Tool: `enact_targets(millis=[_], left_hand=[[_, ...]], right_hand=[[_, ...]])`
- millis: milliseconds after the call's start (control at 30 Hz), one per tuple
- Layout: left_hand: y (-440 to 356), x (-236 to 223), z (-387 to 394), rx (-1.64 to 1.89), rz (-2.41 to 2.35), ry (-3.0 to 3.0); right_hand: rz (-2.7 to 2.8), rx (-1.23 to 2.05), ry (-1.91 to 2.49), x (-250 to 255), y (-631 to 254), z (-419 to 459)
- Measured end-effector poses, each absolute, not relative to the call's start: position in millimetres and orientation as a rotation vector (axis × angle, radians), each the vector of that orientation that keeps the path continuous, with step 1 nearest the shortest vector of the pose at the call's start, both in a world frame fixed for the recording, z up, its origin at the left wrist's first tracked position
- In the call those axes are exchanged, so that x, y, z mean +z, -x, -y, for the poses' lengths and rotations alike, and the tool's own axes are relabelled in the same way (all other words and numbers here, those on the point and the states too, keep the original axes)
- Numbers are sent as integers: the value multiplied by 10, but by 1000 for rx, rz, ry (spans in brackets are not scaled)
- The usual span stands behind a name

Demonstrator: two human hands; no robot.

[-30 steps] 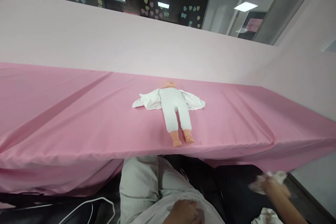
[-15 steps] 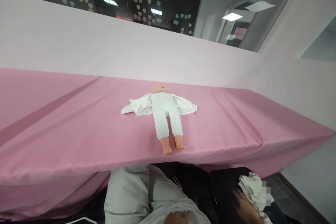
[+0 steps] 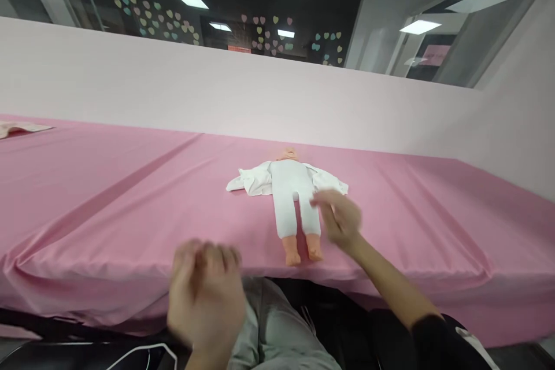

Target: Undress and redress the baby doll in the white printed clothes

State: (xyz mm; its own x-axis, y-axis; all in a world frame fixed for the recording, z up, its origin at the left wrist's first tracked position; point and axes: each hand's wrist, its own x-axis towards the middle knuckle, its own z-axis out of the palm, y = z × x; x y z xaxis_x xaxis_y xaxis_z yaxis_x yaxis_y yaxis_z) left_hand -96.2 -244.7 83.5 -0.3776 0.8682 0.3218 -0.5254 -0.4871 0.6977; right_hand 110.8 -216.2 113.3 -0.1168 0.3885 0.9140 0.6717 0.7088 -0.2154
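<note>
My left hand (image 3: 208, 295) is raised low in front of me, near the table's near edge, wrist below and knuckles upward; its fingers (image 3: 217, 257) look bent in toward the palm, though blur keeps me from telling whether they meet or pinch anything. My right forearm (image 3: 390, 283) slants up and inward from a black sleeve (image 3: 429, 332); my right hand (image 3: 342, 219) is bent at the wrist toward the middle, its fingers (image 3: 324, 198) reaching leftward, curled and close to one another; I cannot tell if the tips press together or hold something. They overlap the edge of the doll's leg in my view; whether they touch it, I cannot tell. The doll (image 3: 288, 179) lies on the pink-covered table (image 3: 130, 202), feet toward me, head toward the wall (image 3: 173, 92); a white garment (image 3: 259, 179) spreads out at both its sides.
</note>
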Motion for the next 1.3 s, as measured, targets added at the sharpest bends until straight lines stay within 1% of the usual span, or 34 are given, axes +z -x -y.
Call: enact_targets(millis=[33,100,133,167,233,300,333,400,467,533,733,833,900,967,1033,1100,1167,1300], left_hand=[[874,960,2213,2063,-598,-772],[614,1114,1627,2141,-652,-705],[475,1128,1302,2092,-770,-762],[350,1095,979,2039,-964,-812],[174,913,402,1843,-1328,-1113],[89,650,-20,1482,-1598,-1519],[63,524,-169,1305,-1742,-1575],[17,336,-370,1068,-1972,-1581],[-26,259,-486,963,-2131,-1530],[-27,264,-553,930,-2213,-1530],[413,268,-544,901,-2075,-1822],[600,154,-445,951,-2023,-1941],[614,60,-388,1033,-2129,-1957],[572,-14,-363,1057,-2318,-1808],[534,-46,-361,1026,-2409,-1689],[538,-39,-365,1014,-2382,-1736],[593,-13,-365,1052,-2317,-1807],[760,21,-378,1220,-2084,-1756]], right_hand=[[1682,-256,906,1325,-1065,1778],[1778,-84,1259,1540,-944,1041],[1904,-13,1505,1565,-885,729],[1978,25,1599,1539,-836,474],[2082,44,1732,1359,-783,153],[2159,-13,1848,1092,-783,38],[2191,-65,1894,960,-793,24],[2256,-171,1958,756,-815,21],[2313,-252,2006,657,-824,-4],[2353,-301,2047,644,-809,-59],[2375,-287,2262,635,-563,-202],[2286,-330,2391,517,-358,-225],[2209,-371,2452,428,-250,-247],[2154,-404,2472,357,-191,-281],[2126,-440,2447,316,-173,-313],[2113,-476,2400,295,-175,-323],[2116,-528,2290,280,-179,-310],[2215,-582,1993,231,-186,-276]])
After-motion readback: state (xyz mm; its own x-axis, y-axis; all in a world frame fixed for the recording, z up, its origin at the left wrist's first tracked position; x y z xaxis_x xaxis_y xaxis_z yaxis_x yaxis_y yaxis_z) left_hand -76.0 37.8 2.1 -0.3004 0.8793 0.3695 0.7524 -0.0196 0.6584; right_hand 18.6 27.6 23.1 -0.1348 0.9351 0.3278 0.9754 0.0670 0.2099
